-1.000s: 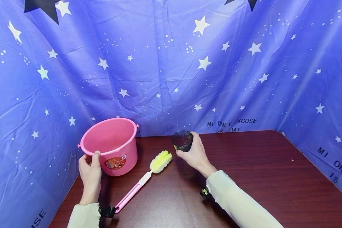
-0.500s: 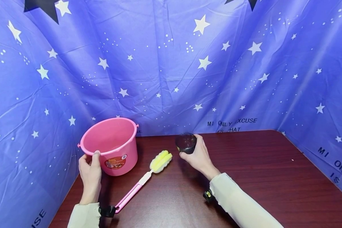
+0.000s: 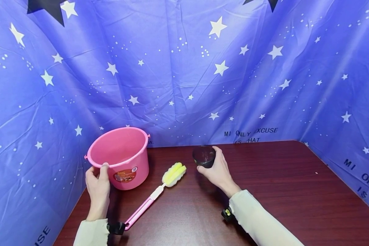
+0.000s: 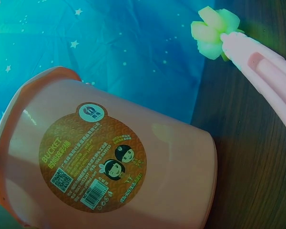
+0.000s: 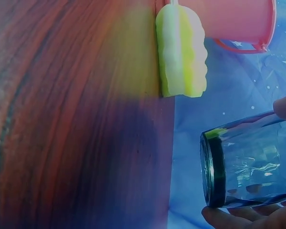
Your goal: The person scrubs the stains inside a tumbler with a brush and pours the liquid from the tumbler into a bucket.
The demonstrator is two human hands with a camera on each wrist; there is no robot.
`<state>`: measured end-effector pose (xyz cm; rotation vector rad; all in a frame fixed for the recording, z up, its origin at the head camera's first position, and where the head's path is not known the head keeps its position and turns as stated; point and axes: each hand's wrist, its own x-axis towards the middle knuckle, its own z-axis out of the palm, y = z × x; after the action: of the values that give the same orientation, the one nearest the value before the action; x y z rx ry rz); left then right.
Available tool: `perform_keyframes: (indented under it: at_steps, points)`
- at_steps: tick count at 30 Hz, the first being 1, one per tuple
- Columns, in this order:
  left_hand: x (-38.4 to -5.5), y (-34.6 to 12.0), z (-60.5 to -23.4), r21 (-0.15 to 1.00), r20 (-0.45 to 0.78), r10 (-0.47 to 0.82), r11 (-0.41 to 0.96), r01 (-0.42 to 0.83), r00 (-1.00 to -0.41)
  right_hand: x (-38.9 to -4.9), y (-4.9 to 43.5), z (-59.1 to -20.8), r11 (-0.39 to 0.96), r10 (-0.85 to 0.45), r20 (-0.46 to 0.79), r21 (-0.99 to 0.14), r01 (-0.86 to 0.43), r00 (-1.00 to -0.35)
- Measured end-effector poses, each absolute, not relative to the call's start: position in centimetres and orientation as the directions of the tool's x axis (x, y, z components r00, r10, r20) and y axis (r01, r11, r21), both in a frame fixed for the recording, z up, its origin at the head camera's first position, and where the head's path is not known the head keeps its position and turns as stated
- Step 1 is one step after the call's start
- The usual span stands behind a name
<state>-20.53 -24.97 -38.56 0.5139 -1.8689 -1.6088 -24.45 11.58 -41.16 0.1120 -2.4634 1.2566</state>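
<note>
A pink plastic bucket (image 3: 141,171) with a round orange label (image 4: 93,157) stands at the left of the table. My left hand (image 3: 98,189) grips its near rim, thumb on the outside edge. My right hand (image 3: 217,171) holds a dark see-through drinking glass (image 3: 204,158) around its side, mouth up. In the right wrist view the thick base of the glass (image 5: 213,169) shows, with a gap between it and the table. Between the hands lies a sponge bottle brush with a pink handle (image 3: 141,210) and a yellow-white head (image 3: 173,175).
The dark red wooden table (image 3: 279,191) runs back to a blue star-printed curtain (image 3: 172,68), which also closes off both sides. A tiny white speck (image 3: 316,173) lies at the right of the table.
My right hand has carried the glass a little to the right and toward me, away from the brush head. The left hand, bucket and brush have stayed put.
</note>
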Motion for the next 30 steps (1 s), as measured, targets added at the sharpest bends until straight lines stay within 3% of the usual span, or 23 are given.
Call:
perform_keyframes:
  at_steps: [30]
  points:
    - [-20.5,-24.9,-38.6,0.977,0.204,-0.649,0.179,0.113,-0.733,-23.9,13.0,-42.7,0.583,0.142,0.317,-0.792,-0.18,-0.938]
